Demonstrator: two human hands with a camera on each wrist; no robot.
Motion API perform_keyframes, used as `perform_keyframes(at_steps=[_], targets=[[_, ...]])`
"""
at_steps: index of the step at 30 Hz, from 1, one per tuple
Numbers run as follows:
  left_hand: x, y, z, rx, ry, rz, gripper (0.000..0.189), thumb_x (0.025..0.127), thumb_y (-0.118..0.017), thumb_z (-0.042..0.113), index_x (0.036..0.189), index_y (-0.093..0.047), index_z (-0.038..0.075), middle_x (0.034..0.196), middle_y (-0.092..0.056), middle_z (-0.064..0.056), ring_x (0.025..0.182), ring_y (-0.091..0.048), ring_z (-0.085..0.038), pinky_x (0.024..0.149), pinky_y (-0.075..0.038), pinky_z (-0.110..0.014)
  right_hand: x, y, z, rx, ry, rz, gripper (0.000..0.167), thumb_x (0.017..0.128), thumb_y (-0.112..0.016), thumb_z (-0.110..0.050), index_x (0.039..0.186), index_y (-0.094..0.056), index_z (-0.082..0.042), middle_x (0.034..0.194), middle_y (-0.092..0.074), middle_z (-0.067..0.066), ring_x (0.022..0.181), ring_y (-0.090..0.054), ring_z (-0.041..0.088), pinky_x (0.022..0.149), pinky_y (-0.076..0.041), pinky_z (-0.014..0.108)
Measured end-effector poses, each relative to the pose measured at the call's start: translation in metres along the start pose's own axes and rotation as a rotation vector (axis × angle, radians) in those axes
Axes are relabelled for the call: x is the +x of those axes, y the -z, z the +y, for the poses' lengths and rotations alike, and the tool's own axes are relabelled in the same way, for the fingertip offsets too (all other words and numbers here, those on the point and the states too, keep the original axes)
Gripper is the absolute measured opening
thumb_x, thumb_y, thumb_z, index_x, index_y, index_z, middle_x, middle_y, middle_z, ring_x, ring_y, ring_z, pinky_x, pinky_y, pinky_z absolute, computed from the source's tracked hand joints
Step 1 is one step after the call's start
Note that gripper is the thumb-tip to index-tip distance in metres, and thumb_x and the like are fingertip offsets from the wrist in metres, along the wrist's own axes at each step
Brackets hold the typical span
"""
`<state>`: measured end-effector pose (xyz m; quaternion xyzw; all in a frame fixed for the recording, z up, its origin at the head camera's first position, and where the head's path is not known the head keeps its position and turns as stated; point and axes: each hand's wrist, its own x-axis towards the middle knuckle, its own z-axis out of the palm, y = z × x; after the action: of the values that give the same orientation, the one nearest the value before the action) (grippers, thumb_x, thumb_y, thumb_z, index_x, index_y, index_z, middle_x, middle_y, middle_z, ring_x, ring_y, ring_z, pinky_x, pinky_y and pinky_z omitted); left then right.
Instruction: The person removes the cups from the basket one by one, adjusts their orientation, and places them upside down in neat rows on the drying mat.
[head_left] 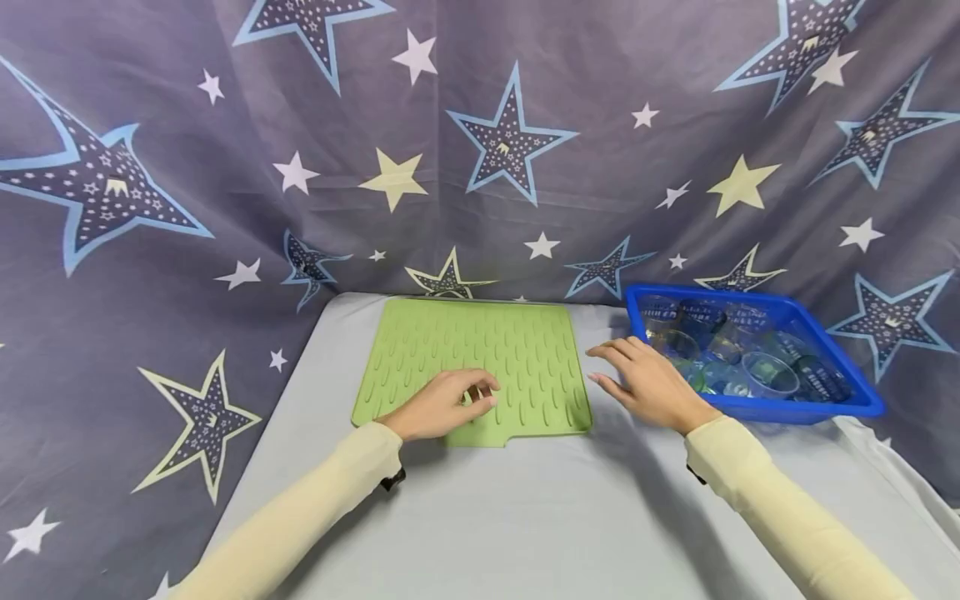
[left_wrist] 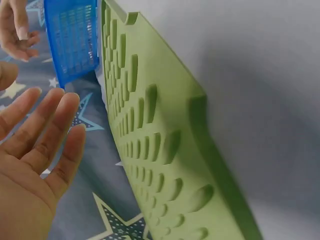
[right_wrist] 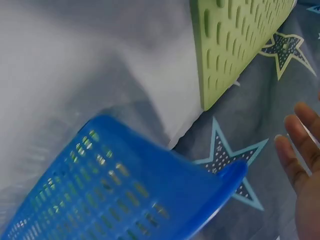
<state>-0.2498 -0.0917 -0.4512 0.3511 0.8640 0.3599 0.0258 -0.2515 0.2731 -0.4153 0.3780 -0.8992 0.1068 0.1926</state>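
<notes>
A green ridged drying mat [head_left: 480, 333] lies flat on the white-covered table. Over its front part hovers my left hand [head_left: 450, 402], fingers loosely bent and nothing in them; the left wrist view shows that hand [left_wrist: 37, 150] with its fingers spread above the mat [left_wrist: 160, 125]. My right hand [head_left: 648, 383] is raised between the mat's right edge and a blue plastic basket [head_left: 840, 404], its fingers relaxed and holding nothing. Several clear cups [head_left: 770, 372] fill the basket. In the right wrist view the slotted basket side [right_wrist: 115, 185] is close by the hand [right_wrist: 307, 150].
A grey curtain [head_left: 510, 242] with a star pattern hangs right behind the mat and basket and along the left side. The white tablecloth [head_left: 495, 525] stretches in front of the mat.
</notes>
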Motion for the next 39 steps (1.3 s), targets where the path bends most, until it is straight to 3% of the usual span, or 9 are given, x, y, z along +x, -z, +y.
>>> perform_keyframes(at_steps=[3, 8, 15, 21, 28, 33, 39], targets=[[0.003, 0.000, 0.003, 0.001, -0.015, -0.003, 0.022, 0.104, -0.064, 0.027, 0.124, -0.068, 0.017, 0.107, -0.068, 0.012, 0.095, -0.062, -0.005, 0.085, -0.055, -0.033, -0.002, 0.002, 0.008, -0.005, -0.025, 0.016, 0.038, 0.100, -0.069, -0.029, 0.132, -0.066, -0.009, 0.124, -0.066, 0.009, 0.112, -0.060, 0.029, 0.104, -0.044, 0.052], [0.008, -0.002, 0.007, -0.043, -0.031, -0.007, 0.022, 0.104, -0.064, 0.026, 0.123, -0.068, 0.016, 0.102, -0.068, 0.013, 0.094, -0.062, -0.007, 0.085, -0.056, -0.036, -0.011, 0.007, 0.022, -0.015, -0.076, 0.028, 0.035, 0.100, -0.069, -0.026, 0.130, -0.067, -0.008, 0.121, -0.067, 0.010, 0.110, -0.060, 0.031, 0.100, -0.047, 0.053], [0.012, -0.009, 0.013, -0.087, -0.054, -0.017, 0.023, 0.105, -0.061, 0.030, 0.123, -0.068, 0.016, 0.100, -0.068, 0.013, 0.094, -0.063, -0.010, 0.080, -0.055, -0.028, -0.026, 0.022, 0.042, -0.004, -0.236, -0.005, 0.035, 0.101, -0.069, -0.025, 0.131, -0.067, -0.007, 0.123, -0.066, 0.012, 0.116, -0.058, 0.034, 0.099, -0.046, 0.057], [0.015, -0.015, 0.021, -0.121, -0.052, -0.030, 0.021, 0.106, -0.062, 0.026, 0.123, -0.069, 0.016, 0.102, -0.070, 0.010, 0.093, -0.063, -0.008, 0.080, -0.054, -0.029, -0.039, 0.037, 0.061, -0.009, -0.337, -0.020, 0.033, 0.103, -0.067, -0.024, 0.130, -0.067, -0.006, 0.122, -0.066, 0.014, 0.115, -0.056, 0.036, 0.097, -0.045, 0.059], [0.024, -0.026, 0.023, -0.149, -0.082, -0.056, 0.022, 0.106, -0.061, 0.029, 0.123, -0.069, 0.018, 0.102, -0.072, 0.010, 0.094, -0.063, -0.006, 0.081, -0.055, -0.027, -0.061, 0.055, 0.081, -0.044, -0.431, 0.002, 0.036, 0.106, -0.061, -0.025, 0.130, -0.065, 0.001, 0.119, -0.064, 0.023, 0.110, -0.055, 0.041, 0.093, -0.043, 0.061], [0.031, -0.034, 0.029, -0.170, -0.104, -0.070, 0.022, 0.106, -0.060, 0.030, 0.123, -0.069, 0.020, 0.104, -0.069, 0.014, 0.095, -0.063, -0.006, 0.081, -0.055, -0.026, -0.078, 0.066, 0.097, -0.074, -0.494, 0.016, 0.035, 0.106, -0.059, -0.024, 0.127, -0.066, 0.003, 0.114, -0.064, 0.025, 0.100, -0.055, 0.041, 0.081, -0.044, 0.059], [0.042, -0.048, 0.037, -0.200, -0.142, -0.077, 0.020, 0.107, -0.060, 0.029, 0.120, -0.070, 0.019, 0.105, -0.071, 0.011, 0.094, -0.062, -0.003, 0.082, -0.053, -0.024, -0.095, 0.081, 0.113, -0.103, -0.573, 0.039, 0.033, 0.106, -0.058, -0.020, 0.124, -0.065, 0.007, 0.111, -0.062, 0.030, 0.100, -0.054, 0.045, 0.084, -0.042, 0.062]])
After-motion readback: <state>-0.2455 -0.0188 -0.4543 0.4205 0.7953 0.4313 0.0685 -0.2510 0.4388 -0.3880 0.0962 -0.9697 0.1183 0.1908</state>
